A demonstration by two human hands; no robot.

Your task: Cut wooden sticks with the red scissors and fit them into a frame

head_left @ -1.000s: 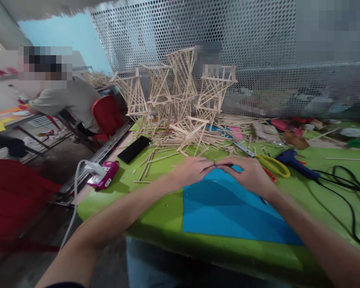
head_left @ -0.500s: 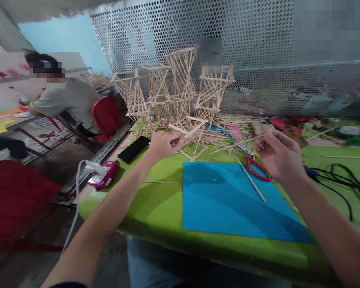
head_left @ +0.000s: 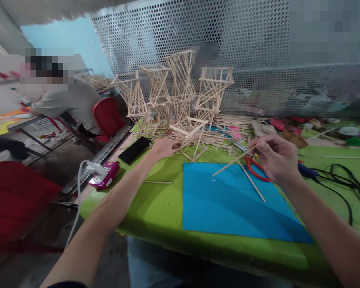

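My right hand [head_left: 275, 158] is closed in a pinch on a thin wooden stick [head_left: 229, 163] that slants down to the left over a blue sheet [head_left: 228, 204] on the green table [head_left: 159, 208]. A second stick [head_left: 252, 182] lies on the blue sheet below that hand. My left hand [head_left: 164, 146] reaches into the pile of loose sticks [head_left: 198, 138] at the foot of several wooden stick frames [head_left: 174, 96]; its fingers are curled, and what they hold is hidden.
Red-handled scissors [head_left: 255, 170], a blue glue gun [head_left: 307, 171] and black cables [head_left: 345, 184] lie right of the sheet. A black phone [head_left: 135, 149] and a pink power strip [head_left: 104, 175] sit at the left edge. A person [head_left: 66, 102] sits on a red chair [head_left: 106, 116] at the far left.
My hands parted from over the blue sheet. The left went to the stick pile; the right rose holding a stick, which now tilts down over the sheet. Another stick lies on the sheet.
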